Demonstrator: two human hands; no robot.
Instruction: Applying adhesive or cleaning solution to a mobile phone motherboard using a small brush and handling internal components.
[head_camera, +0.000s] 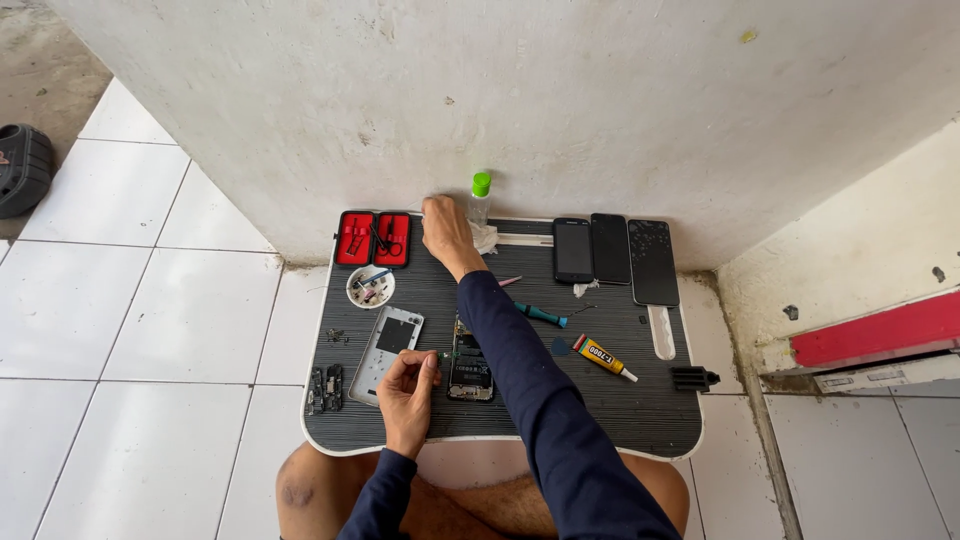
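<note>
**tinker_a:** Phone (470, 366) on the lap tray (610, 405) is opened up, board showing, lying just right of its silver back cover (387, 352). Left hand (409, 391) pinches a small tool beside it.

**tinker_b:** Right hand (446, 233)?

**tinker_a:** Closed around a white cloth (485, 238) at the far edge, by the green-capped bottle (481, 196). White tile floor, rough plaster wall.
</note>
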